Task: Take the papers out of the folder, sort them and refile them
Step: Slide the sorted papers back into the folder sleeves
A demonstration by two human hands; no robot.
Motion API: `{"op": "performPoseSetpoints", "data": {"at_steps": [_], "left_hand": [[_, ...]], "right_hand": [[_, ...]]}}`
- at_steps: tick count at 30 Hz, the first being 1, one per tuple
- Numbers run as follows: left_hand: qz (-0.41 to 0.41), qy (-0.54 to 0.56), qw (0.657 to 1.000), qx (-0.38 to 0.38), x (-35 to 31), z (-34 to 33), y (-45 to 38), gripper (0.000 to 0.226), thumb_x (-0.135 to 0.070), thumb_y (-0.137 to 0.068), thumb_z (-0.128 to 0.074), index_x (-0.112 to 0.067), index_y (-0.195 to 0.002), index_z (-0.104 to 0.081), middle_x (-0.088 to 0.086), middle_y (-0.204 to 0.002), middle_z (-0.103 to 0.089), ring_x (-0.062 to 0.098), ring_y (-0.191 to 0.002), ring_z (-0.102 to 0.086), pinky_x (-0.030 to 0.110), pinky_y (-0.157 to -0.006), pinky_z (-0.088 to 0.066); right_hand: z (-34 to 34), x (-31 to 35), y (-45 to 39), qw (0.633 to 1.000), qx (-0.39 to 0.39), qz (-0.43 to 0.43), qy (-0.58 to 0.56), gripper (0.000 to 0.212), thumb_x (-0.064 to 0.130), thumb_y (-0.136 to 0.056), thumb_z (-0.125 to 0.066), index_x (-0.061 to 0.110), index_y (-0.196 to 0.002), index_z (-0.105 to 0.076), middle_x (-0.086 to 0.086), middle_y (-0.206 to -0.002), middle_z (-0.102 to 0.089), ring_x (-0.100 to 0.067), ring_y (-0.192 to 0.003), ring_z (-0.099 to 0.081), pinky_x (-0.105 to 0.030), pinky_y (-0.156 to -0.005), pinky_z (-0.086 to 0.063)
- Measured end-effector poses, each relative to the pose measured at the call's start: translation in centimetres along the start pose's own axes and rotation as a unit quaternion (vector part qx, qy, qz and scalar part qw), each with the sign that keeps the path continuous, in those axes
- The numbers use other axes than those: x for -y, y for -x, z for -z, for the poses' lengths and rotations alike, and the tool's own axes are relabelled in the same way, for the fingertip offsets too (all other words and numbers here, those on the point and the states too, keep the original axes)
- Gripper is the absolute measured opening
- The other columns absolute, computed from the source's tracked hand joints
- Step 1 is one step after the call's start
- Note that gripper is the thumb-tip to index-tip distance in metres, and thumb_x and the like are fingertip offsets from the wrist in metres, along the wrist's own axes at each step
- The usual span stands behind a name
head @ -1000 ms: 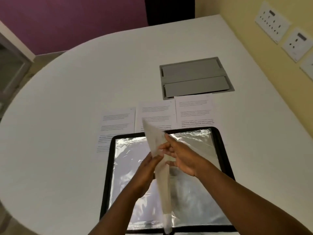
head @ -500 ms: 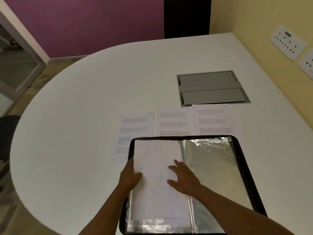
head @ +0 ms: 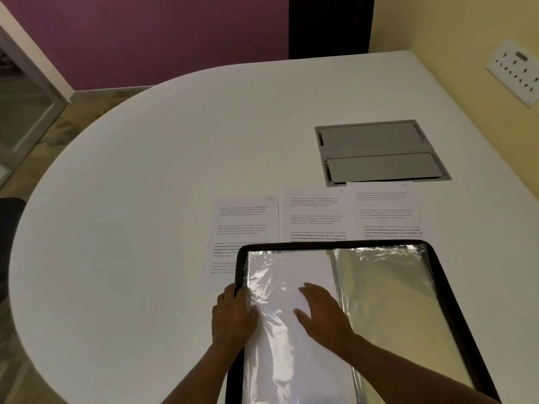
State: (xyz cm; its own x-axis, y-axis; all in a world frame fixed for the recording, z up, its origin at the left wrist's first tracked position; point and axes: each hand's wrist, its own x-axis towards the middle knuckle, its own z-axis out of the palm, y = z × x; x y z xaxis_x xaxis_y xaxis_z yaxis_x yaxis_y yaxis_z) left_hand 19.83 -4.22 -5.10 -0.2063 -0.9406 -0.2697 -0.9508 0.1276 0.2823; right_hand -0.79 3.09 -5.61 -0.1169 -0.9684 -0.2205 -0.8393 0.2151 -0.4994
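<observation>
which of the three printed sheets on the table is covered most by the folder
The leftmost sheet. The folder's top left corner lies over its lower right part, and it reaches farther down beside the folder than the middle sheet and right sheet.

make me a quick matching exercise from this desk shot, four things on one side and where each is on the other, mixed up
Things:
1. left hand
2. right hand
3. printed sheets
4. grey hatch

Places:
A. set into the table, behind the sheets
B. flat on the folder's left sleeve
C. on the folder's left edge
D. in a row behind the folder

Pairs: 1-C, 2-B, 3-D, 4-A
</observation>
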Motion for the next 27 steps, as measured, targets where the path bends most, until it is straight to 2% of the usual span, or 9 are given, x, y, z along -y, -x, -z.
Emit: {"op": "performPoseSetpoints", "data": {"at_steps": [3,8,14,17,20,22,25,27], "left_hand": [[0.064,0.09,0.993,-0.039,0.9,1.7,-3.6,0.051,-0.036,-0.089,-0.059,-0.017,-0.135,-0.049,0.008,-0.133,-0.05,0.028,-0.118,-0.05,0.04,-0.097,-0.042],[0.146,0.193,0.967,-0.078,2.2,4.3,-10.3,0.054,-0.027,-0.085,-0.068,-0.009,-0.133,-0.051,0.017,-0.128,-0.052,0.035,-0.119,-0.049,0.043,-0.098,-0.042],[0.225,0.155,0.961,-0.046,2.7,5.3,-16.7,0.076,-0.046,-0.081,-0.071,-0.004,-0.138,-0.042,0.017,-0.135,-0.049,0.037,-0.126,-0.044,0.047,-0.101,-0.039],[0.277,0.14,0.95,-0.024,2.4,5.2,-18.3,0.086,-0.057,-0.07,-0.076,-0.005,-0.13,-0.045,0.016,-0.128,-0.05,0.036,-0.121,-0.047,0.048,-0.097,-0.043],[0.307,0.12,0.944,-0.009,2.4,4.7,-19.1,0.09,-0.061,-0.061,-0.08,-0.006,-0.124,-0.046,0.015,-0.125,-0.051,0.035,-0.119,-0.048,0.047,-0.095,-0.044],[0.323,0.13,0.937,0.005,2.6,4.5,-19.7,0.094,-0.058,-0.057,-0.084,-0.006,-0.124,-0.045,0.014,-0.126,-0.053,0.036,-0.12,-0.048,0.048,-0.096,-0.044],[0.332,0.163,0.929,0.018,2.8,4.6,-20.4,0.096,-0.052,-0.052,-0.089,-0.006,-0.124,-0.045,0.013,-0.126,-0.054,0.036,-0.12,-0.049,0.049,-0.095,-0.046],[0.32,0.166,0.932,0.025,3.0,4.7,-20.7,0.096,-0.05,-0.052,-0.089,-0.006,-0.125,-0.045,0.014,-0.126,-0.051,0.035,-0.121,-0.047,0.048,-0.095,-0.046]], "right_hand": [[1.3,1.9,-4.0,0.997,0.003,-0.023,-0.075,0.049,0.035,-0.094,-0.056,0.014,-0.138,-0.049,-0.002,-0.141,-0.05,-0.019,-0.132,-0.043,-0.024,-0.109,-0.028],[2.8,4.3,-12.2,0.983,-0.004,-0.082,-0.165,0.046,0.025,-0.092,-0.062,0.008,-0.134,-0.053,-0.009,-0.133,-0.058,-0.023,-0.125,-0.052,-0.032,-0.108,-0.039],[3.4,6.2,-20.1,0.96,0.004,-0.165,-0.227,0.044,0.023,-0.093,-0.059,0.011,-0.135,-0.05,-0.006,-0.134,-0.057,-0.021,-0.122,-0.054,-0.03,-0.105,-0.04],[2.8,6.4,-22.3,0.941,-0.003,-0.229,-0.25,0.049,0.023,-0.092,-0.059,0.011,-0.138,-0.046,-0.006,-0.139,-0.052,-0.021,-0.125,-0.05,-0.03,-0.105,-0.038],[2.2,6.6,-23.5,0.916,-0.025,-0.288,-0.28,0.054,0.022,-0.089,-0.059,0.012,-0.14,-0.043,-0.007,-0.14,-0.049,-0.023,-0.126,-0.048,-0.032,-0.104,-0.039],[2.0,6.8,-24.0,0.902,-0.03,-0.311,-0.297,0.056,0.02,-0.088,-0.06,0.012,-0.14,-0.042,-0.007,-0.138,-0.051,-0.021,-0.119,-0.051,-0.031,-0.099,-0.043],[2.0,7.0,-24.5,0.878,-0.03,-0.344,-0.331,0.048,0.017,-0.088,-0.061,0.01,-0.134,-0.046,-0.006,-0.127,-0.056,-0.016,-0.099,-0.052,-0.027,-0.08,-0.046],[1.8,6.9,-24.8,0.901,-0.026,-0.322,-0.288,0.032,0.017,-0.089,-0.061,0.01,-0.12,-0.058,-0.006,-0.121,-0.063,-0.02,-0.098,-0.059,-0.026,-0.076,-0.048]]}}
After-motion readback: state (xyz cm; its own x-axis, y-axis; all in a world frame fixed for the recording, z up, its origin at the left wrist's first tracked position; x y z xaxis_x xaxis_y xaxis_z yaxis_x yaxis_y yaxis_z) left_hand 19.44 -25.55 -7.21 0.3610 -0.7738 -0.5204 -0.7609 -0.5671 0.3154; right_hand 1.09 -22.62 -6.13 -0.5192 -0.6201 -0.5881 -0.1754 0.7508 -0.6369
